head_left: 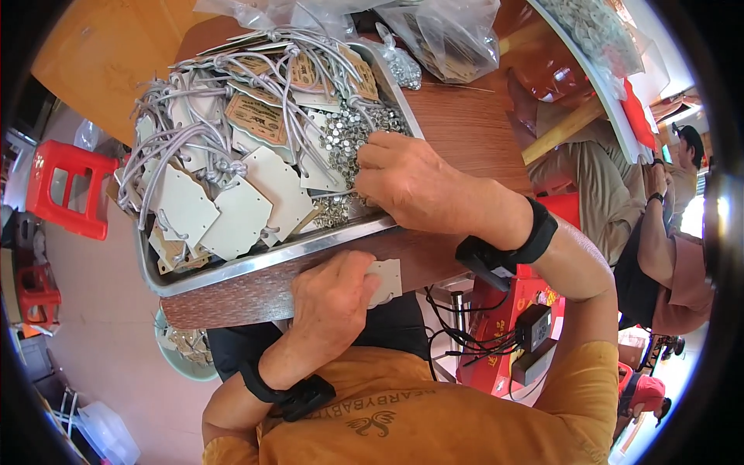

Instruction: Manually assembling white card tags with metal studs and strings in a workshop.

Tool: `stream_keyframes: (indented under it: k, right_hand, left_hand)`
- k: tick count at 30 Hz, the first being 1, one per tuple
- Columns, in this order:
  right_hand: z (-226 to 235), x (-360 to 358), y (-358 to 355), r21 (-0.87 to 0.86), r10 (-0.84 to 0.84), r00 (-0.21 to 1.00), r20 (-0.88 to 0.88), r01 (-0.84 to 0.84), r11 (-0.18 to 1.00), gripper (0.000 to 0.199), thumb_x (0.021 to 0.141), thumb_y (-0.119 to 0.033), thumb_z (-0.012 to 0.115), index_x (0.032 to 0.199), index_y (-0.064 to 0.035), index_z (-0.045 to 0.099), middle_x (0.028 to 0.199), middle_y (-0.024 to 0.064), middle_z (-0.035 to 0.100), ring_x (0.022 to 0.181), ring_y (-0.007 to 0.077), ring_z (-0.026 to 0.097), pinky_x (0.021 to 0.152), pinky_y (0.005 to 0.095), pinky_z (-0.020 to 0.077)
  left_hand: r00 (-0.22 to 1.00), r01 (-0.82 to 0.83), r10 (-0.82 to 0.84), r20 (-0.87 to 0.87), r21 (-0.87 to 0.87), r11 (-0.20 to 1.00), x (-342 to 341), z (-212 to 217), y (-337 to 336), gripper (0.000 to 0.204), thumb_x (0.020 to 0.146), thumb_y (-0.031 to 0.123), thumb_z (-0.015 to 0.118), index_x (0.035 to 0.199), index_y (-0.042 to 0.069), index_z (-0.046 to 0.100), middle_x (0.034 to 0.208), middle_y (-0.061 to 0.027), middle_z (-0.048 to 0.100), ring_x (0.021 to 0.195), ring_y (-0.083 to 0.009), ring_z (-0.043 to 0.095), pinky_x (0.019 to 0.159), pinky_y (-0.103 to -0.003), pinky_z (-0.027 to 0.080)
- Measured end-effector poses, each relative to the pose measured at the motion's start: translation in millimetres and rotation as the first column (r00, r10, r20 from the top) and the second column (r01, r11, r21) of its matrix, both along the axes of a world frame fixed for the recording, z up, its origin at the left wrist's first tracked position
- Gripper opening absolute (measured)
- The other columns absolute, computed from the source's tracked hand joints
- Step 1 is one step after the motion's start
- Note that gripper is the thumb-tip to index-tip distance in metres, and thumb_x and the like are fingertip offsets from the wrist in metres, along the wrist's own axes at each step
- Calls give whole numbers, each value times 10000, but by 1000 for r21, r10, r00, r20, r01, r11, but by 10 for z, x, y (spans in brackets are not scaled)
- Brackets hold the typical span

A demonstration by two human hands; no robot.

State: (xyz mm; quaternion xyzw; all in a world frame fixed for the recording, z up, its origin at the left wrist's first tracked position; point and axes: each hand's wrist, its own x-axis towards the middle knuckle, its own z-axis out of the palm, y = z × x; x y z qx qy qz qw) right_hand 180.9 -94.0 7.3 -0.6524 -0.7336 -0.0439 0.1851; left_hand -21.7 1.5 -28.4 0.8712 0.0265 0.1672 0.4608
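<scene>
Picking small round silver metal studs singly seems soundest, the right hand curled over them in the shallow silver metal tray, its grip indeterminable, while the left hand, fingers clamped on the squarish white card beside the tray, should keep it steady.

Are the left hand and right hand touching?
Apart. The head view shows the tray's rim and brown table between the left hand and right hand.

A metal tray on a brown table, tags with grey cords piled inside it, small silver pieces near its right edge, right hand bent over these pieces, left hand holding white card at the table's near edge
</scene>
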Motion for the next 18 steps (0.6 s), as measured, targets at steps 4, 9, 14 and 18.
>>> stream_keyframes:
  k: [4,9,14,18]
  right_hand:
    - [-1,47,-4,-22,-14,1000,-2,14,1000,69,733,-32,653,735,-43,585,771,109,530,778,318,538,685,417,465]
    - [-8,66,-65,-10,-100,979,-179,100,995,99,751,-4,676,758,-24,579,785,113,545,798,339,553,687,435,464]
    - [47,80,-118,-9,-113,972,-208,113,994,123,736,-8,707,806,-30,608,812,112,558,814,344,561,694,441,466]
    - [65,80,-85,-58,-41,993,-111,35,998,132,710,-22,722,806,-47,635,841,99,572,841,320,568,707,424,471]
  left_hand:
    - [1000,-2,2,8,8,1000,20,-1,10,163,855,68,710,991,16,637,838,-181,670,739,-389,673,614,-422,521]
    - [1000,1,-1,1,23,1000,27,2,16,158,860,75,708,987,11,638,826,-182,667,720,-385,671,602,-419,515]
    - [1000,7,-6,-23,22,1000,21,11,10,150,865,73,703,983,10,637,818,-180,665,713,-384,669,598,-420,513]
    - [1000,10,-10,-16,26,1000,26,14,9,149,866,74,704,984,12,637,817,-179,665,709,-383,668,598,-420,515]
